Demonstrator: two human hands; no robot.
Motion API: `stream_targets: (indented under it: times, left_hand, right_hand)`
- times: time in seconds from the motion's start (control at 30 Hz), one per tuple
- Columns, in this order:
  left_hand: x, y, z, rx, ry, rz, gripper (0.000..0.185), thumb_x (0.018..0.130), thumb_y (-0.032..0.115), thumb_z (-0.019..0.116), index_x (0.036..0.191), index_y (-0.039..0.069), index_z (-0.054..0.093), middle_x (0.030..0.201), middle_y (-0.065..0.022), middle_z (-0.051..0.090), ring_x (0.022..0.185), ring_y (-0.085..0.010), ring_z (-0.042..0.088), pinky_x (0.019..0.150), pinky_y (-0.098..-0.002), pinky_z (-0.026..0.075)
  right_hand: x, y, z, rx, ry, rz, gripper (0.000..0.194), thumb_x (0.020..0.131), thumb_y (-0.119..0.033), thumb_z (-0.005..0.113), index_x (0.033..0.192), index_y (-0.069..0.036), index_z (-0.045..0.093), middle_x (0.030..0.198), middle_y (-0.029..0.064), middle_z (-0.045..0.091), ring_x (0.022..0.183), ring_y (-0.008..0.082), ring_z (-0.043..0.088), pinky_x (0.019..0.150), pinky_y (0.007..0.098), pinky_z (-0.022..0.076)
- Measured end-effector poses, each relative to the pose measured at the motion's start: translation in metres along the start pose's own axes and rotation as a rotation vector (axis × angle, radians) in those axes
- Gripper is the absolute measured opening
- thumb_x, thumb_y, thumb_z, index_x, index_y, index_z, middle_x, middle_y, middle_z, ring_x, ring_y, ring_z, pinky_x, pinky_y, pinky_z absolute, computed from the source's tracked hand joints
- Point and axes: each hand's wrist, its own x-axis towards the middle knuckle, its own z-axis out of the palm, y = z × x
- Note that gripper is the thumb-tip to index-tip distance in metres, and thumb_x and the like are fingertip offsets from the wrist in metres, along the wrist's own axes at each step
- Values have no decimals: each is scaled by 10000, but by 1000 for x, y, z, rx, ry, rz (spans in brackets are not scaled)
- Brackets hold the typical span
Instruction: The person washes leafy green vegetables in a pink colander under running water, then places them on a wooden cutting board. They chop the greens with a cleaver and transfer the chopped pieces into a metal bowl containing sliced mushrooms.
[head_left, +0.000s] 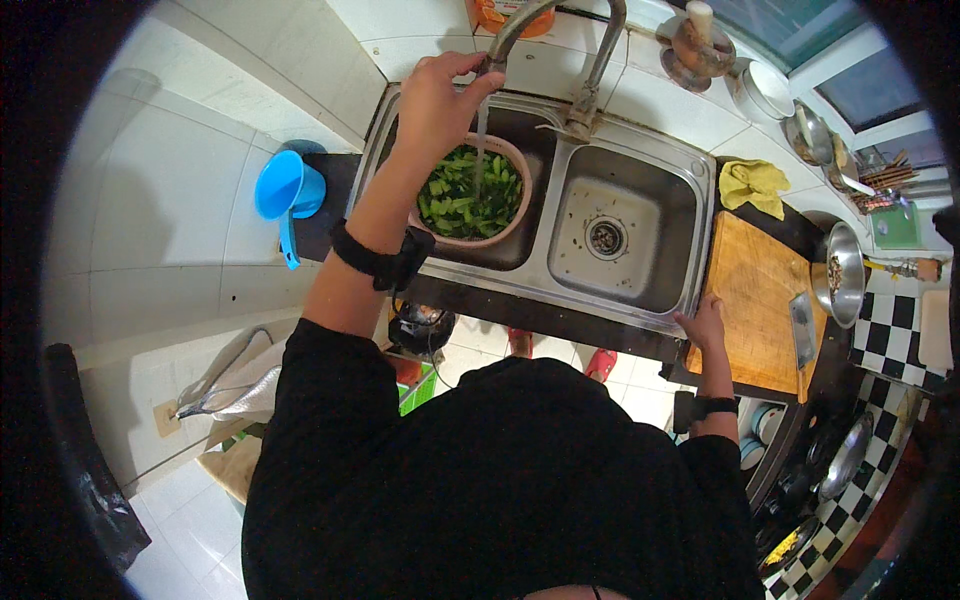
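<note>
My left hand (442, 105) grips the end of the metal faucet spout (517, 30), and water runs from it into a pink basin (527, 176). Cut green vegetables (465, 199) lie in water in that basin, which stands in the left bowl of the stainless steel double sink (544, 259). Small scraps lie around the drain (606, 236) of the right bowl. My right hand (705, 322) rests at the sink's front right corner, beside a wooden cutting board (757, 292); whether its fingers grip the edge is unclear.
A cleaver (802, 330) lies on the board's right side, near a steel bowl (847, 274) holding some food. Behind the board is a yellow cloth (750, 184). A blue plastic dipper (281, 187) stands left of the sink. Bowls (765, 90) and a mortar (701, 49) line the back ledge.
</note>
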Motion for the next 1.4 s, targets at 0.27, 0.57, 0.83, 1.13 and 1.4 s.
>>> stream_targets:
  times: [0.27, 0.57, 0.83, 1.13, 1.4]
  left_hand:
    - [0, 7, 0, 106, 34, 118, 370, 814, 340, 724, 1028, 38, 707, 944, -125, 691, 886, -305, 617, 791, -413, 496]
    - [0, 3, 2, 185, 24, 80, 392, 837, 328, 701, 1082, 24, 673, 1006, -152, 676, 948, -340, 609, 836, -430, 483]
    - [19, -29, 3, 88, -73, -5, 450, 879, 339, 667, 1191, 15, 634, 1087, -189, 668, 1020, -312, 633, 897, -389, 472]
    - [47, -65, 4, 107, -140, -27, 467, 912, 335, 638, 1234, -2, 598, 1066, -149, 686, 1007, -238, 648, 885, -342, 473]
    - [50, -76, 8, 107, -105, 9, 444, 916, 328, 640, 1220, 6, 608, 1029, -123, 694, 975, -217, 651, 870, -327, 475]
  right_hand:
    - [2, -3, -1, -44, -45, 24, 953, 685, -367, 836, 1321, 69, 276, 1363, 306, 324, 1249, 434, 425, 985, 419, 449]
    - [3, -10, -6, -117, -125, 9, 1032, 695, -444, 799, 1389, 109, 272, 1396, 340, 355, 1321, 441, 375, 1065, 402, 378]
    - [1, -17, -2, -258, -56, 4, 911, 653, -473, 805, 1319, 46, 464, 1409, 279, 348, 1311, 445, 332, 1041, 469, 396]
    - [-8, -37, -18, -44, -171, 275, 1226, 653, -443, 835, 1473, 53, 70, 1522, 324, 115, 1414, 451, 197, 1098, 470, 342]
    - [-10, -43, -26, 48, -190, 330, 1235, 650, -373, 835, 1499, 18, 28, 1555, 265, 32, 1440, 410, 151, 1065, 471, 393]
